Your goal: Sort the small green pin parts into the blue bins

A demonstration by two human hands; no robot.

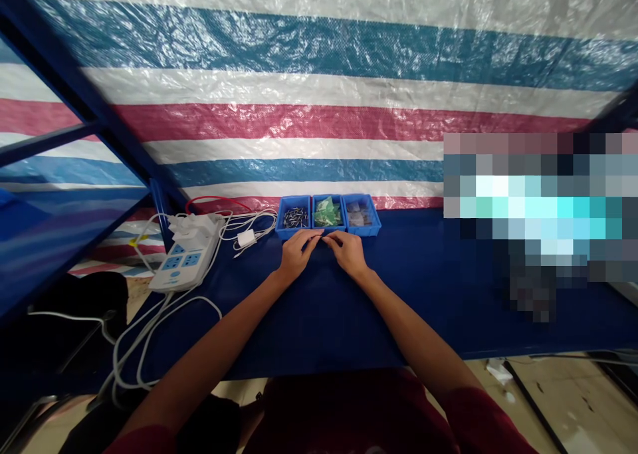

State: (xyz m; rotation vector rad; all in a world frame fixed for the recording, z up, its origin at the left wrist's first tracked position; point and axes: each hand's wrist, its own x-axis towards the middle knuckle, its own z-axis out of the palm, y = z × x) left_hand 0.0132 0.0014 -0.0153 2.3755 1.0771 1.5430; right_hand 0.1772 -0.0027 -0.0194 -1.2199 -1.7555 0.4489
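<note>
Pinches a small dark piece (321,236), too tiny to identify, between thumb and fingertips of left hand (298,249) and likewise of right hand (349,250), just in front of the middle bin (339,228). Has green packets (326,211) inside that bin, slim dark-and-silver parts (296,217) just left of it, greyish pieces (357,213) just right, and a white adapter (246,238) and power strip (187,268) farther left. Works above a blue table (319,321), beneath the middle bin too.

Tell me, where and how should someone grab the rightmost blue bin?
Probably by the rim of its right wall, coming from the right: the rightmost blue bin is open-topped, and the middle bin crowds its left side.
</note>
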